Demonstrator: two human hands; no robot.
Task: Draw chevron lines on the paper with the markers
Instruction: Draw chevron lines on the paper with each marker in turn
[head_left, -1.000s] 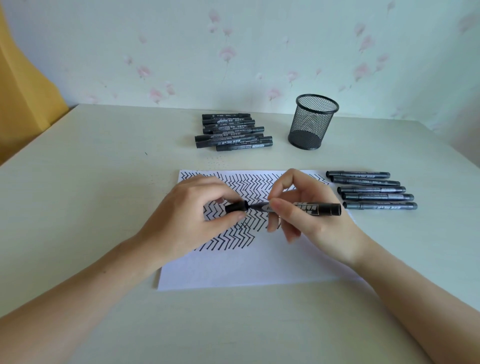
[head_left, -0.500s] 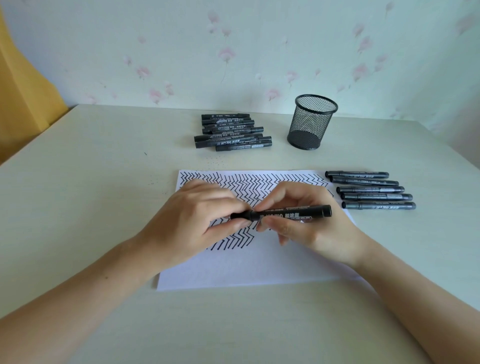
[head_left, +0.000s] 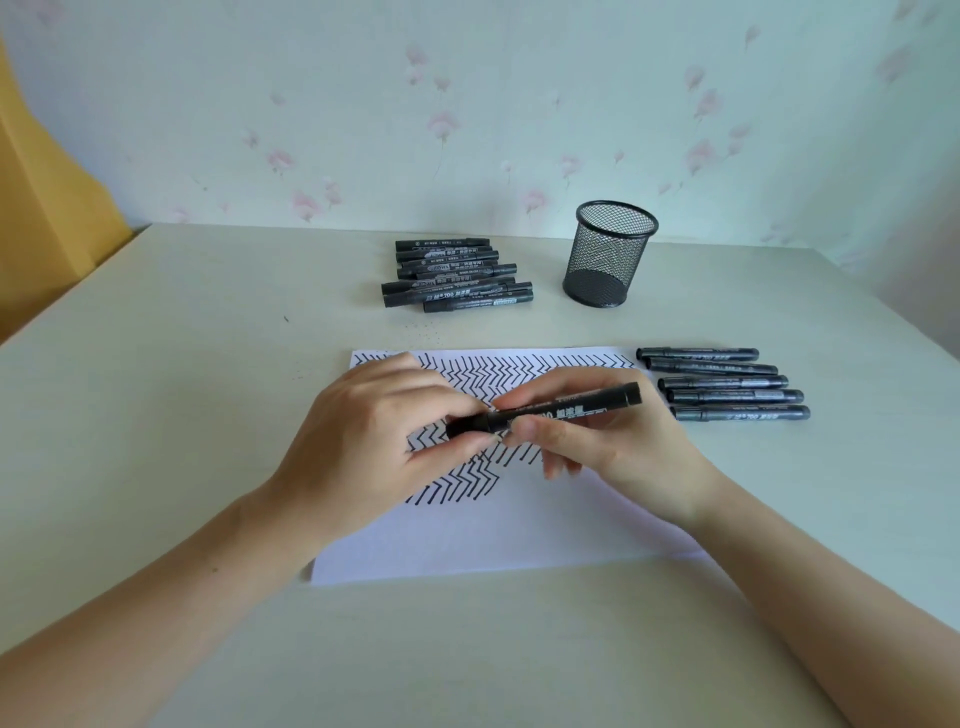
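A white paper (head_left: 519, 535) lies on the table, its upper half covered with black chevron lines. Above it I hold one black marker (head_left: 571, 408) level. My right hand (head_left: 613, 447) grips the barrel. My left hand (head_left: 374, 447) pinches the cap end (head_left: 465, 426) between thumb and fingers. The cap sits tight against the barrel. Both hands hide the middle of the drawing.
Several black markers (head_left: 457, 280) are piled at the back centre. A row of grey-black markers (head_left: 727, 384) lies right of the paper. A black mesh pen cup (head_left: 608, 254) stands empty at the back. A yellow curtain (head_left: 47, 208) hangs on the left.
A second ago the cap was apart from the barrel with the tip showing. The cap has since been pushed onto the marker, and both hands have shifted slightly lower and left.
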